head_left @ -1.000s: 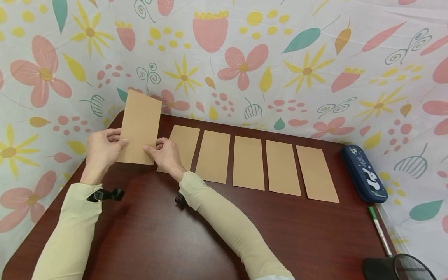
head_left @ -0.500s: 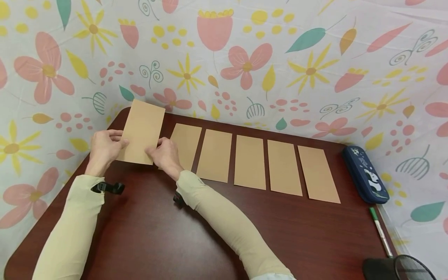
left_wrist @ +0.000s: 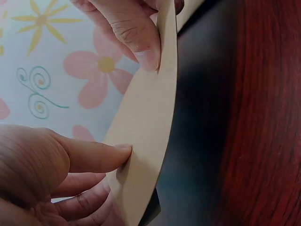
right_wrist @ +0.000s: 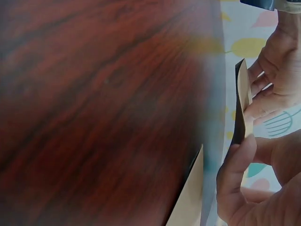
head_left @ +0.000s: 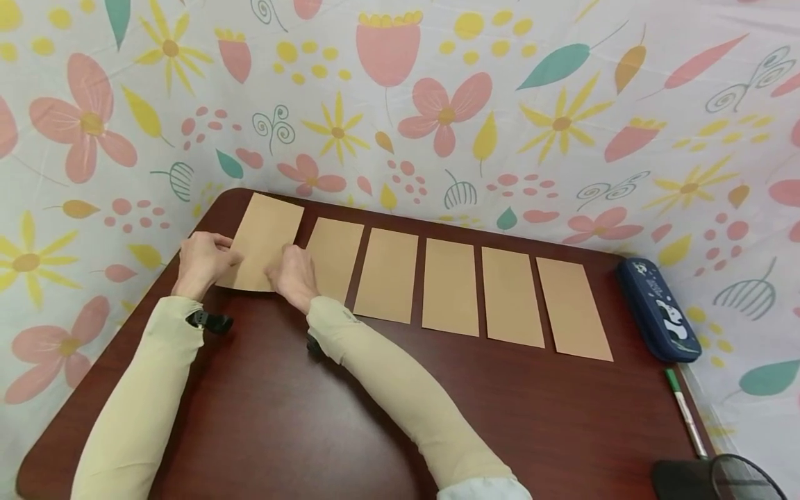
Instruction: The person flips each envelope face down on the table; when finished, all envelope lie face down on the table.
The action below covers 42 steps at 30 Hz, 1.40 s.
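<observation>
A plain brown rectangular sheet of card or stiff paper [head_left: 265, 229] is held at the far left of the table in the head view. My left hand [head_left: 203, 264] pinches its left edge near the lower corner. On the opposite edge, my right hand [head_left: 294, 276] pinches it between thumb and fingers. The left wrist view shows both thumbs [left_wrist: 101, 156] on its face and the sheet slightly bowed, its lower edge above the dark tabletop. Seen edge-on in the right wrist view, the sheet [right_wrist: 243, 89] has a dark, shadowed underside.
Several matching brown sheets [head_left: 451, 286] lie in a row to the right, the closest partly behind my right hand. A blue panda pencil case [head_left: 659, 309] and a green-capped marker [head_left: 686, 413] lie along the table's [head_left: 531, 423] right edge. A black mesh object [head_left: 719, 479] stands at the front right corner.
The held sheet has come down from a raised, upright tilt to lie lower and flatter over the table. Both hands have moved with it, still gripping its sides.
</observation>
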Tool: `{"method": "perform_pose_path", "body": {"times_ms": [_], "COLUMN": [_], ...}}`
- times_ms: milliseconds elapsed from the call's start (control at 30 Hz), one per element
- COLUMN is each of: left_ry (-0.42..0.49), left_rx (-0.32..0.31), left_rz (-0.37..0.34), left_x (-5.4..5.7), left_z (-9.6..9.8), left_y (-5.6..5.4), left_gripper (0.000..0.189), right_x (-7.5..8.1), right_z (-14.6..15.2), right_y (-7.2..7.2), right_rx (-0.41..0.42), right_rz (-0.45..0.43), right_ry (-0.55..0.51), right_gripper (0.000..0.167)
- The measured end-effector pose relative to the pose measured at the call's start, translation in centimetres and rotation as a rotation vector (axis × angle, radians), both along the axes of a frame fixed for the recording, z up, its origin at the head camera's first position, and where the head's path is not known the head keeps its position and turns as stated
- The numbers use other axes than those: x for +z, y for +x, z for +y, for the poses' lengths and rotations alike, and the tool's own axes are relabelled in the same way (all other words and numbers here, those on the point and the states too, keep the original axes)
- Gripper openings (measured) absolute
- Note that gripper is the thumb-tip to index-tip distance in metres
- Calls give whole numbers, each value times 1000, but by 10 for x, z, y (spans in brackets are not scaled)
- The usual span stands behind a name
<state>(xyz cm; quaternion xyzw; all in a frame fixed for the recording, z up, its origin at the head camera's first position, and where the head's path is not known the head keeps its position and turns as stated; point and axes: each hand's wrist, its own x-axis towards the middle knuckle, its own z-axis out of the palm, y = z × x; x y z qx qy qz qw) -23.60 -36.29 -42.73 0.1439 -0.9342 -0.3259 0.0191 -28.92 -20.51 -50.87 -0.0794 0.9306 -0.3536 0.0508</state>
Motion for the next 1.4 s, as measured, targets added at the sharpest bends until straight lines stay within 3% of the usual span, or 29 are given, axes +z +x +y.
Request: {"method": "perform_pose_path", "body": {"times_ms": [67, 200, 300, 333, 400, 600, 867, 933, 1067, 1133, 1267, 1400], "left_ry": [6, -10, -22, -18, -34, -47, -104, -95, -79, -66, -44, -34], "left_rx": [3, 7, 17, 17, 27, 24, 9, 14, 0, -23, -64, -94], "left_rz": [-16, -47, -70, -87, -90, -105, -128, -86, 90, 192, 322, 352], "left_x": [-3, -23, -32, -28, -32, -21, -26, -20, -11, -6, 0, 5], "left_z": [0, -10, -14, -11, -10, 0, 2, 8, 19, 26, 36, 43], "left_y": [-3, -17, -23, -21, -22, -13, -17, -12, -5, 0, 10, 21], "left_gripper": [39, 39, 40, 41, 39, 39, 38, 40, 44, 43, 47, 55], "right_x": [-1, -1, -2, -1, -1, -3, 2, 15, 62, 88, 105, 113], "right_z": [-1, -1, -2, -2, -3, -5, 5, 14, 44, 64, 106, 155], "right_y": [-3, -6, -7, -8, -8, -11, -6, 3, 29, 42, 52, 62], "right_rx": [17, 39, 54, 61, 68, 97, 96, 80, 39, 30, 35, 5], "right_rz": [4, 17, 5, -2, -19, -48, -29, -18, -8, -12, 93, 201], "right_ry": [36, 108, 135, 139, 148, 177, 217, 178, 52, -14, -63, -75], "right_gripper": [19, 36, 40, 40, 41, 34, 21, 9, 46, 53, 39, 43]}}
